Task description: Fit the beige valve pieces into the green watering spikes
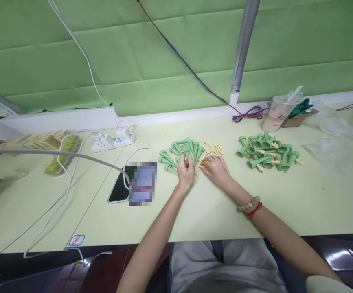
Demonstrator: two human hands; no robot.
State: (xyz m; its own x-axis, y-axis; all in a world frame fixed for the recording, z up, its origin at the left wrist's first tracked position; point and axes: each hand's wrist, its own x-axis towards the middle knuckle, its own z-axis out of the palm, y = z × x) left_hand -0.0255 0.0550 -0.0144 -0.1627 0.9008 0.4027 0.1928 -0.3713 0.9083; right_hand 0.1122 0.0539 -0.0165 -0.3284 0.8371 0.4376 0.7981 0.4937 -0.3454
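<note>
My left hand (185, 171) rests at the near edge of a pile of green cone-shaped plastic parts (180, 152), its fingers curled on one of them. My right hand (215, 169) lies beside it, fingertips pinched at some small yellow plastic pieces (213, 149) scattered on the pale table (209, 211). A second pile of green cones with yellow pieces fitted (266, 152) lies further right, apart from both hands. My right wrist wears a bead bracelet and a red cord.
A dark phone (119, 187) and a blurred screen lie left of my hands. A white power strip (112, 141) with cables sits behind them. A plastic cup with a straw (278, 112), a cardboard box and clear plastic bags stand at the back right. Green-yellow items lie far left.
</note>
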